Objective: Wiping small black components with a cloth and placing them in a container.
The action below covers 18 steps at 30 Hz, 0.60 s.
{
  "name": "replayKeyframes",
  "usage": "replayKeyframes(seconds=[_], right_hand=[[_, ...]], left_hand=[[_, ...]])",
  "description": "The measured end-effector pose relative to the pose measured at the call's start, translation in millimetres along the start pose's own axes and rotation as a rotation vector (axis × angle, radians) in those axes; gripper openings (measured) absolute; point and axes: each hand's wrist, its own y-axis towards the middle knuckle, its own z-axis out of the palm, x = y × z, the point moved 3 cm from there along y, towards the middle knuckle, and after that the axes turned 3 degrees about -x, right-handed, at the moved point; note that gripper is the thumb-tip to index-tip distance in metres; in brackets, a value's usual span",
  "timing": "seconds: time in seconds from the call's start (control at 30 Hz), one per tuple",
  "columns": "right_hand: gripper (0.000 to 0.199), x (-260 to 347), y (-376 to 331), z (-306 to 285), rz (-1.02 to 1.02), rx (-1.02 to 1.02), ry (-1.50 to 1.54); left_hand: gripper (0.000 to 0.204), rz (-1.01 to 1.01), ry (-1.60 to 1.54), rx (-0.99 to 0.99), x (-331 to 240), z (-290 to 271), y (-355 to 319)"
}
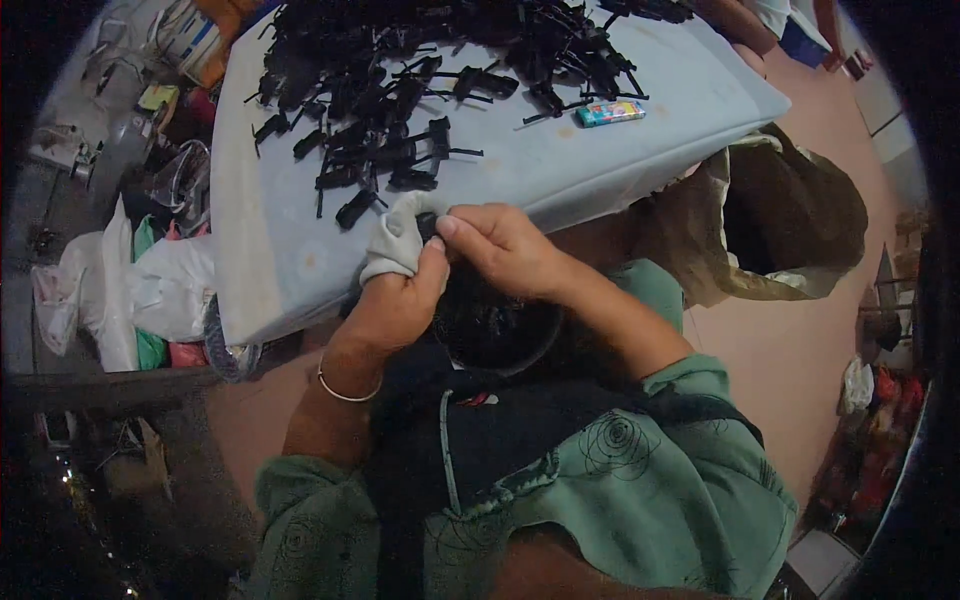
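My left hand (400,305), with a bangle at the wrist, is closed around a pale grey cloth (393,240) that covers most of its fingers. Between both hands shows a small black piece (427,224), mostly hidden by the fingers and cloth. My right hand (505,250) meets the left one and pinches this piece between thumb and fingers. Just beyond the hands, many small black plastic parts with thin rods (385,145) lie heaped on a light-covered table (270,235). A dark round basin (500,335) is below my hands, near my lap.
A small blue-green and red packet (611,113) lies on the table's right side. Right of the table stands a large open brown sack (825,225). White plastic bags (180,285) and clutter crowd the left. Part of another person (740,25) shows at the far right end.
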Motion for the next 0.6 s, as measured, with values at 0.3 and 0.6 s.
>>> replayKeyframes(seconds=[0.3,0.6], right_hand=[[0.027,7.0,-2.0,5.8,-0.132,-0.025,-0.143],[0.021,22.7,7.5,-26.5,-0.165,-0.138,-0.558]], left_hand=[[0.029,0.140,0.268,0.023,-6.8,-2.9,1.2],[0.032,0.176,0.425,0.155,-20.6,-8.1,-1.5]])
